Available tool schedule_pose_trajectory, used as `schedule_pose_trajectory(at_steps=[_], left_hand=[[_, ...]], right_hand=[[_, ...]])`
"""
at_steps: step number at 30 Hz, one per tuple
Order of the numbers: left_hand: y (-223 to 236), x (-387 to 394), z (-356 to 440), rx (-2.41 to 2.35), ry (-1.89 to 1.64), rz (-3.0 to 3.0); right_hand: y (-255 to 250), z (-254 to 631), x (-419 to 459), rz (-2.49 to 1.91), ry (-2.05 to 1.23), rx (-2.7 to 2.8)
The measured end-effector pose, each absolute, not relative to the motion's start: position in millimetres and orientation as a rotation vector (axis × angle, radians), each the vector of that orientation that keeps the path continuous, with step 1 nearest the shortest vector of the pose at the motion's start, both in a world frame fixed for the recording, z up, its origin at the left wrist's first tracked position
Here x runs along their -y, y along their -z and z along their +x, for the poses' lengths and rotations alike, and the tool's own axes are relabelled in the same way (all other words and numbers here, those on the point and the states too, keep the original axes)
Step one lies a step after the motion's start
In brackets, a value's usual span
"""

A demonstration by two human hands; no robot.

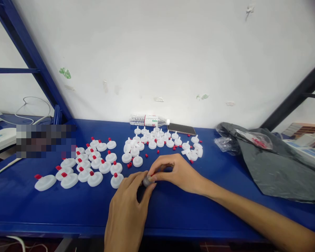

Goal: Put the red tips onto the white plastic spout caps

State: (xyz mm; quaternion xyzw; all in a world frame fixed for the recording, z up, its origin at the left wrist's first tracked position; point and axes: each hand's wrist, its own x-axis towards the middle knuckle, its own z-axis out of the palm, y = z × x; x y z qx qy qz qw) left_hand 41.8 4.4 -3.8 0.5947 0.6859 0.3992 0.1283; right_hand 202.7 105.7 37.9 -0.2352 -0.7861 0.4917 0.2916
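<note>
My left hand (pixel 127 210) and my right hand (pixel 177 173) meet near the front of the blue table (pixel 42 206). Between their fingertips sits a small white cap (pixel 147 181) with a bit of red at its top. Both hands pinch it, and most of it is hidden by the fingers. To the left lie several white caps fitted with red plugs (pixel 81 166). Behind the hands lie several white caps without plugs (pixel 157 140) and loose red plugs (pixel 177 147).
A clear plastic bottle (pixel 149 120) lies on its side by the wall, with a phone (pixel 181 128) beside it. A grey plastic bag (pixel 275 164) covers the right side. Blue frame struts rise at both sides. Cables lie at far left.
</note>
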Motion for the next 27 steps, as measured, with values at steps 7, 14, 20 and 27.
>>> schedule_pose_trajectory(at_steps=[7,14,20,27], left_hand=[[3,-3,44,-2.029,-1.117,1.754],[3,-1,45,-2.051,-1.221,1.622],[-7,19,21,-2.143,-1.057,1.654],[-17,40,-30,-2.400,-0.908,1.380]], right_hand=[[-34,200,-102,-0.589,-1.068,2.226],[-41,206,-111,-0.596,-1.456,2.137],[-49,209,-120,-0.764,-1.325,2.035],[-32,207,-115,-0.787,-1.005,2.296]])
